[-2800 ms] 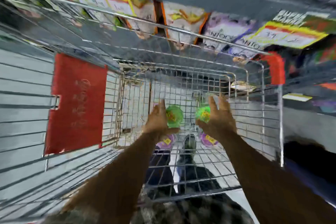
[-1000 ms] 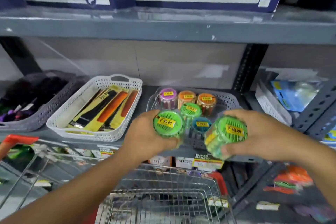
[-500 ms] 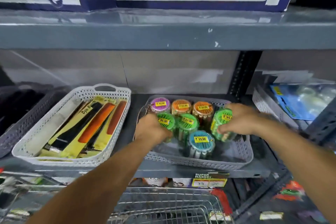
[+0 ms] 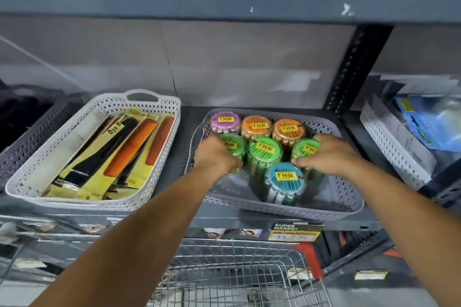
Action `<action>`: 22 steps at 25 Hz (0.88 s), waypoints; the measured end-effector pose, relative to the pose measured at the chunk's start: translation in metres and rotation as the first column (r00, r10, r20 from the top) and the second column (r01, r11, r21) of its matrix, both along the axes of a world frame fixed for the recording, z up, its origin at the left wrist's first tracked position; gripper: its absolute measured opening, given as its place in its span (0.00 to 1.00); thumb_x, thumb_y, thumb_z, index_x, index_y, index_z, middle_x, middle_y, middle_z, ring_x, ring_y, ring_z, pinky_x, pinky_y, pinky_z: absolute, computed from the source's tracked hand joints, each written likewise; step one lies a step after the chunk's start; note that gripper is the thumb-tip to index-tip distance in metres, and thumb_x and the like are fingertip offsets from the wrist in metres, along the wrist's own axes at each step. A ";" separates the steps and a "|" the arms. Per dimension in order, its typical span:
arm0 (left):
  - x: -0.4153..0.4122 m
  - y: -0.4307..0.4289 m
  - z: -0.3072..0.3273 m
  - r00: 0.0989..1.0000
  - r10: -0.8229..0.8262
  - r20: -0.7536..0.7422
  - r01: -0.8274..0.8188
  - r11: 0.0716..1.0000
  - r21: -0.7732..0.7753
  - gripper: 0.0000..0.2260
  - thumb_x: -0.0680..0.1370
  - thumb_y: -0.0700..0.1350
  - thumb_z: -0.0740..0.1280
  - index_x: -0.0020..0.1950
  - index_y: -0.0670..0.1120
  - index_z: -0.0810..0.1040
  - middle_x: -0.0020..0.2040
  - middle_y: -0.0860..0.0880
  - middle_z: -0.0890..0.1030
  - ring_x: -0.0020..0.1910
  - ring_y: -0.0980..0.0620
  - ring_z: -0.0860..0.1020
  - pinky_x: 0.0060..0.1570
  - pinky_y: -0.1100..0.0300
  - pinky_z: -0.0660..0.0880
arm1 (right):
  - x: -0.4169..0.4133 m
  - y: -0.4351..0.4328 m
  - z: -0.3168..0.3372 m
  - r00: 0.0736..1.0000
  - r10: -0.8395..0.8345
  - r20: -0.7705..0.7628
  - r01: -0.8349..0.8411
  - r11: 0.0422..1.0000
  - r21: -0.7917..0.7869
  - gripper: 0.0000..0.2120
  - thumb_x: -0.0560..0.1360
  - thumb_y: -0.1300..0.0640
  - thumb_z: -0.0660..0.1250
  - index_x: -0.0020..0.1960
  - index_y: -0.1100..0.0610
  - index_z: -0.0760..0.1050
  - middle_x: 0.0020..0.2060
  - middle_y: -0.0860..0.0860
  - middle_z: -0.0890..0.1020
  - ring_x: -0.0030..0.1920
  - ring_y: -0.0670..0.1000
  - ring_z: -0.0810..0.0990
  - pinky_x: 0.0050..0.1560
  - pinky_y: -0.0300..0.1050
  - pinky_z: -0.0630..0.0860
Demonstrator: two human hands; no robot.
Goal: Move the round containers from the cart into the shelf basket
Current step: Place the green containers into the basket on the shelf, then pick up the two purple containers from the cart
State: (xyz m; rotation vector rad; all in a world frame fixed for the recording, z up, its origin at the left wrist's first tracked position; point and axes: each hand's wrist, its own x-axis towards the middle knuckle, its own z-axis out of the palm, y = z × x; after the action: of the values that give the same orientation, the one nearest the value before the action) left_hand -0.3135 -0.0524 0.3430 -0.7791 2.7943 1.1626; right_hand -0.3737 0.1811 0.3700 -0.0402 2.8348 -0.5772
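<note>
Left hand (image 4: 216,157), right hand (image 4: 326,154) each clasp green-lidded round plastic container (image 4: 233,145) upright inside grey perforated shelf basket (image 4: 284,205); light, rigid, smooth — hold by sides.

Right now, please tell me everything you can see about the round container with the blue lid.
The round container with the blue lid stands upright in the grey perforated plastic basket, nearest its front rim. Its scalloped lid bears a yellow price sticker reading 99.00. The clear wall shows thin sticks inside. Neither hand touches it; the middle green-lidded container stands just behind it.
</note>
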 end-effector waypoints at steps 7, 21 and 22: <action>0.001 -0.006 0.001 0.999 -0.032 0.036 0.032 0.999 -0.019 0.24 0.55 0.46 0.82 0.47 0.43 0.80 0.45 0.45 0.84 0.43 0.47 0.83 0.46 0.51 0.83 | 0.006 0.002 0.009 0.999 0.033 0.007 -0.032 0.999 -0.032 0.46 0.63 0.37 0.75 0.72 0.59 0.63 0.71 0.57 0.69 0.68 0.59 0.70 0.61 0.48 0.70; 0.230 0.019 -0.039 0.765 -0.406 -0.500 0.358 0.913 -0.194 0.22 0.72 0.55 0.71 0.64 0.48 0.76 0.60 0.54 0.77 0.61 0.59 0.74 0.62 0.70 0.69 | 0.171 0.031 0.002 0.884 0.139 -0.446 -0.412 0.684 -0.602 0.14 0.68 0.47 0.71 0.54 0.42 0.77 0.47 0.43 0.83 0.45 0.41 0.82 0.47 0.33 0.76; 0.254 0.018 -0.075 0.807 -0.432 -0.402 0.404 0.901 -0.157 0.22 0.72 0.56 0.71 0.63 0.48 0.77 0.61 0.52 0.78 0.62 0.56 0.75 0.62 0.65 0.72 | 0.194 0.031 -0.028 0.894 0.209 -0.397 -0.426 0.674 -0.604 0.13 0.68 0.47 0.70 0.53 0.42 0.78 0.46 0.42 0.83 0.42 0.40 0.81 0.45 0.30 0.74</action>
State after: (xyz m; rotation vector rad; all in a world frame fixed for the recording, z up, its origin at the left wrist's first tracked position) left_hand -0.0590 -0.0342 0.2683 0.1396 3.1138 1.2808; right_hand -0.1796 0.2126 0.3421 -0.8120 2.5868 -1.6003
